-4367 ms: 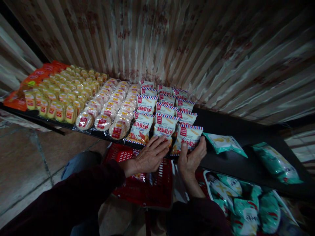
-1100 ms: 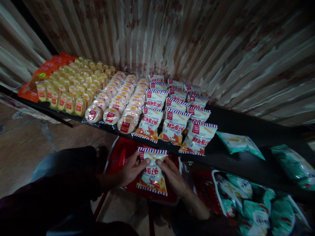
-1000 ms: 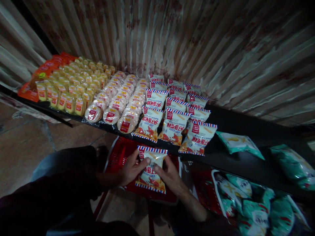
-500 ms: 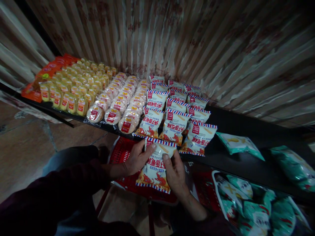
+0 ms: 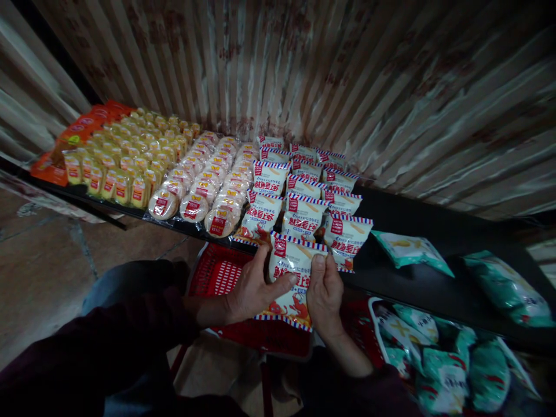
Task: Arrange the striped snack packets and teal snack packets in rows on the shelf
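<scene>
Squid-and-shrimp snack bag [image 5: 294, 262] held face-up between both hands, over the red basket [image 5: 223, 277]; it lies at 2 o'clock from the left hand [image 5: 254, 289], 10 o'clock from the right hand [image 5: 326, 289]. Left: partly closed, thumb across bag front. Right: pinching opposite side, thumb in front, remaining fingers mostly hidden. Matching bags [image 5: 306, 215] stand in rows at 12 o'clock on the black desk [image 5: 391, 285]; contact with held bag unclear.

The left hand [image 5: 251, 292] and right hand [image 5: 325, 292] hide parts of their bag [image 5: 290, 258]; the curtain [image 5: 278, 69] runs off the top.
</scene>
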A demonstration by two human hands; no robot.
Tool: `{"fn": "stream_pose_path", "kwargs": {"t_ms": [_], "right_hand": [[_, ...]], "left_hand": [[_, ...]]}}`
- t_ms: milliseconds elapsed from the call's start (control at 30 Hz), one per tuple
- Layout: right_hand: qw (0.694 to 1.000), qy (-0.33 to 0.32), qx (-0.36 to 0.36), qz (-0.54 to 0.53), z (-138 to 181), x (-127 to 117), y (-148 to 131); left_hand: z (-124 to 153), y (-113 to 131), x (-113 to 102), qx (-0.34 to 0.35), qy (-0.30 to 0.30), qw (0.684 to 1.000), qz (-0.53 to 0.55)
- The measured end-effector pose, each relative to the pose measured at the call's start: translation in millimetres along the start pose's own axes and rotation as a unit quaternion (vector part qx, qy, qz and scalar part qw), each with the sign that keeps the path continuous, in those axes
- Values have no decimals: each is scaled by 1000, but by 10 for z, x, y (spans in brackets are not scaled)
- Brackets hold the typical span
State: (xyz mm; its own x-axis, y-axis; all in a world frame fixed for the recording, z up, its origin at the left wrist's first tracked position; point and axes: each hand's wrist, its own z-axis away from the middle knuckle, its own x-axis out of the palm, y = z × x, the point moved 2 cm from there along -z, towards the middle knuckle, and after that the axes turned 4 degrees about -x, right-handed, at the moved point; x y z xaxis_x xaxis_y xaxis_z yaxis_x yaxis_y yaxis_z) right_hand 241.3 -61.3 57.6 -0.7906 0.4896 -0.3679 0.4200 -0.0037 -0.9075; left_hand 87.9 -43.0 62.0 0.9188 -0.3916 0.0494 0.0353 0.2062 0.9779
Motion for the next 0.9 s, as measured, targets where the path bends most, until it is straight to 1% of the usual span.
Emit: {"fn": "stream_pose_path", "kwargs": {"t_ms": [200, 333, 433, 567, 633, 733, 767, 900], "right_hand": [[999, -3, 42, -29, 5, -15, 20], [999, -11, 29, -23, 34, -17, 27], [999, -9, 22, -22, 42, -22, 27], [999, -4, 28, -32, 0, -35, 14], [999, 1, 21, -28, -36, -46, -1], [1000, 16, 12, -23, -76, -66, -38], [999, 21, 10, -27, -83, -73, -55], [999, 30, -12, -39, -87, -105, -136]], "left_hand": [[32, -76, 13, 43, -11, 999, 21], [75, -127, -3, 51, 1, 999, 0], [87, -119, -9, 58, 7, 998, -10], [26, -87, 3, 41, 6, 999, -17], [-35, -68, 11, 45, 29, 998, -33], [-124, -51, 26, 62, 114, 990, -54], [-146, -50, 37, 64, 132, 988, -52], [-178, -48, 80, 68, 135, 988, -27]]}}
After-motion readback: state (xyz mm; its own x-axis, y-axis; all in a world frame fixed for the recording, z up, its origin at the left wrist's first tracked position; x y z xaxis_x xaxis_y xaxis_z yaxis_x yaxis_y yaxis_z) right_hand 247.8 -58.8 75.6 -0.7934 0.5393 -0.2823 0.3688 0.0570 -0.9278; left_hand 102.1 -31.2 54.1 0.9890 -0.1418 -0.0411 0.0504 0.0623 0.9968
